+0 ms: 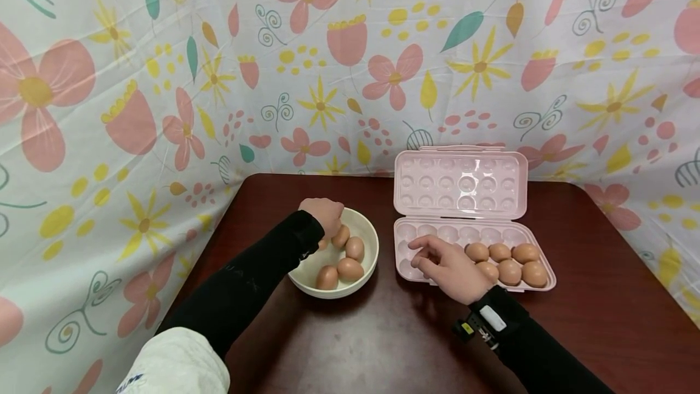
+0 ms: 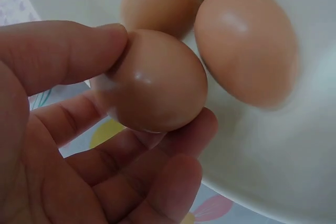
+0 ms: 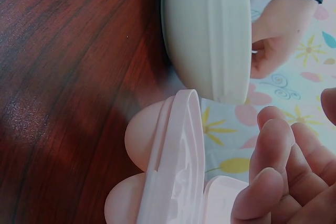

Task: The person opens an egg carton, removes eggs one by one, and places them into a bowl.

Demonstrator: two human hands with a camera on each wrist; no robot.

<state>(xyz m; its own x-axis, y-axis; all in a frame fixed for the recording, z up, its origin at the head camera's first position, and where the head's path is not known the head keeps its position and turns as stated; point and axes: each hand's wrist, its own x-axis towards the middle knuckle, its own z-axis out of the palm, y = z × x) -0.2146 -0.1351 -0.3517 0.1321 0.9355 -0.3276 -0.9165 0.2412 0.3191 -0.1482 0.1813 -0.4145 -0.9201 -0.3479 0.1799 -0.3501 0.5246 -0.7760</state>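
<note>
At the far left part of the cream bowl (image 1: 374, 260), my left hand (image 1: 322, 214) reaches over the rim. The left wrist view shows its thumb and fingers holding a brown egg (image 2: 157, 80). Several other eggs (image 1: 350, 269) lie in the bowl around it. My right hand (image 1: 455, 270) hovers over the left side of the pink egg carton (image 1: 407, 233), its fingers loosely bent with nothing between them. In the right wrist view those fingers (image 3: 270, 145) are apart from the carton's edge. Brown eggs (image 1: 510, 272) fill several cups at the carton's right front; my hand hides some middle cups.
The carton's lid (image 1: 460, 184) stands raised at the back, close to a flower-printed cloth (image 1: 350, 90) that hangs behind and to the left. Everything sits on a dark reddish-brown table (image 1: 350, 339). The bowl is left of the carton, with a gap between them.
</note>
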